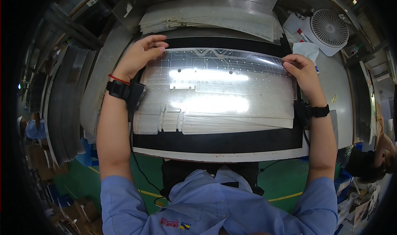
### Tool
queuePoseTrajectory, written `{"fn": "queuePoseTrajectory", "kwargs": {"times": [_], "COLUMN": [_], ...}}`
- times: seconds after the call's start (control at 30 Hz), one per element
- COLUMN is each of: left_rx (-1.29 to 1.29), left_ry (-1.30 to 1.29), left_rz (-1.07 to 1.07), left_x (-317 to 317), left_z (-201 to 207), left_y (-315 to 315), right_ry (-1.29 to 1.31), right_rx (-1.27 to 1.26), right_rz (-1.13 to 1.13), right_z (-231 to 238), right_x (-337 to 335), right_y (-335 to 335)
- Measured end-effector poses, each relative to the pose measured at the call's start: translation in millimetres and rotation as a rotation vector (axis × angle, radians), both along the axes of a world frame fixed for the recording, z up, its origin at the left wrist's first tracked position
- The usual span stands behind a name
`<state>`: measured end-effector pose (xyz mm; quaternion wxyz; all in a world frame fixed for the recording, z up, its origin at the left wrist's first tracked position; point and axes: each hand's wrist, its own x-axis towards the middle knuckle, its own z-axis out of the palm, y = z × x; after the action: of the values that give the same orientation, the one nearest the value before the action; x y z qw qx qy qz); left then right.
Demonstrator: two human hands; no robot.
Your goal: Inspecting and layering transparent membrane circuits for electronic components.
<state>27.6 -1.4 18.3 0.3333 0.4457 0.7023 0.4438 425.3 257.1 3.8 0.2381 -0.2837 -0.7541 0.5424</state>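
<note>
A clear plastic film printed with fine circuit lines [223, 60] lies across the far part of a stack of clear sheets [240, 123]. Its right far corner is pinched between the thumb and fingers of my right hand [302, 69]. At the left far corner is my left hand [144, 55], its fingers loosely curved and apart, with the thumb beside the film's edge. I cannot make out any grip there. Bright glare covers the middle of the stack, and its near edges lie slightly fanned. A black mat [215, 143] is under the stack.
Another pile of clear sheets [211, 13] stands at the back. A white fan [329, 30], a marker [304, 35] and a crumpled white cloth [306, 51] are at the far right. Tall stacks of sheets [68, 98] stand at the left. Another person [372, 160] is at the right rim.
</note>
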Motion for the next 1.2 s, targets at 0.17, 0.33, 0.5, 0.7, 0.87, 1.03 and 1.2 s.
{"fn": "queuePoseTrajectory", "kwargs": {"times": [0.17, 0.33, 0.5, 0.7, 0.87, 1.03, 1.2], "left_rx": [-0.015, -0.074, -0.14, -0.142, -0.137, -0.14, -0.119], "left_ry": [0.616, 0.571, 0.49, 0.422, 0.425, 0.441, 0.434], "left_rz": [-0.139, -0.177, -0.151, -0.14, -0.14, -0.143, -0.143], "left_x": [25, 30, 37, 35, 32, 35, 31], "left_z": [13, 8, 11, 6, 2, 5, 2], "left_y": [-1, 1, 4, 5, 5, 6, 5], "right_ry": [-0.006, -0.022, -0.032, -0.021, -0.009, -0.034, -0.033], "right_rx": [0.053, 0.076, 0.096, 0.117, 0.112, 0.126, 0.122], "right_rz": [-0.008, -0.005, -0.005, 0.014, 0.006, 0.013, 0.018], "right_z": [0, 2, 2, 2, 1, 1, 1], "right_x": [-2, -2, -2, -2, -3, -1, -2], "right_y": [-3, -4, -3, -3, -3, -1, -1]}}
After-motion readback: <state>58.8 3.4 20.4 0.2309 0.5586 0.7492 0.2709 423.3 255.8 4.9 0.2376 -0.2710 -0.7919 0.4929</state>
